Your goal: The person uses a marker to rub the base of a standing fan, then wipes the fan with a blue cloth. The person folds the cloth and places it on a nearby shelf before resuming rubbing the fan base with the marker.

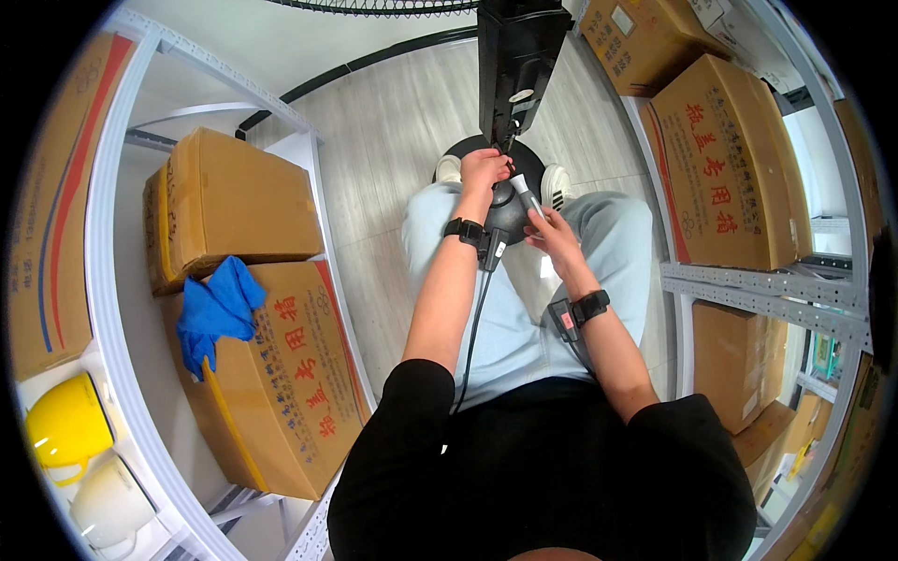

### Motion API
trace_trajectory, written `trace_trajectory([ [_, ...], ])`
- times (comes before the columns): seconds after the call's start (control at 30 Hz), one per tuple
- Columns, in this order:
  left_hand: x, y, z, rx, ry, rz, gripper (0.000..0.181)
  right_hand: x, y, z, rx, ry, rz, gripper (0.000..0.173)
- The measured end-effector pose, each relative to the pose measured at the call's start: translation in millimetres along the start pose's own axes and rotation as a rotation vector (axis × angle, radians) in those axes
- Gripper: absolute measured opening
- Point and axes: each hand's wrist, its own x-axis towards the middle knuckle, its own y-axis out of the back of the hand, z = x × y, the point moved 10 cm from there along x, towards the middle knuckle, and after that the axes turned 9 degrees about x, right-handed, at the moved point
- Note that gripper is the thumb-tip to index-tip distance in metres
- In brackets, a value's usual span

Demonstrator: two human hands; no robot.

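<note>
In front of me a black pedestal fan stands on a round base, and its long black housing rises toward the top edge. My left hand is at the lower end of this housing, fingers closed around a dark part of the stand that they mostly hide. My right hand holds a slim grey handheld tool with a white collar. The tool's upper end points at the stand close to my left fingers; its exact tip is hard to make out.
Metal shelving with cardboard boxes stands on my left. A blue cloth drapes over a lower box, near yellow and white mugs. More boxes fill the right rack. Cables run from both wrist straps.
</note>
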Motion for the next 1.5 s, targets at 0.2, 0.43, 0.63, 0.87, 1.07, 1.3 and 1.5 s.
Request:
trace_trajectory([
  [0.2, 2.9, -0.7, -2.9, 0.029, 0.019, -0.021, 0.032, 6.7, 2.6, 1.9, -0.011, 0.062, -0.024, 0.040],
  [0.43, -4.3, -7.3, 2.7, -0.027, 0.024, -0.031, 0.035, 6.7, 1.0, 13.0, 0.068, -0.059, -0.076, 0.039],
  [0.63, -2.5, -5.0, -1.1, 0.011, 0.040, -0.035, 0.035, 5.0, 1.9, 5.1, 0.006, -0.036, -0.050, 0.036],
  [0.87, -13.9, -27.5, -8.6, 0.158, 0.129, -0.178, 0.020, -2.6, 30.0, 15.2, 0.013, -0.084, -0.007, 0.037],
  [1.07, -7.2, -58.6, -12.2, 0.184, 0.076, -0.208, 0.019, -1.8, 47.4, -8.3, -0.075, 0.031, 0.070, 0.045],
  [1.3, 3.7, -79.6, -8.1, 0.030, 0.027, -0.139, 0.023, 20.7, 74.8, -44.6, -0.277, 0.214, 0.166, 0.044],
  [1.5, 6.6, -82.4, -4.0, -0.077, -0.002, -0.098, 0.023, 24.9, 72.0, -77.9, -0.583, 0.538, 0.189, 0.045],
])
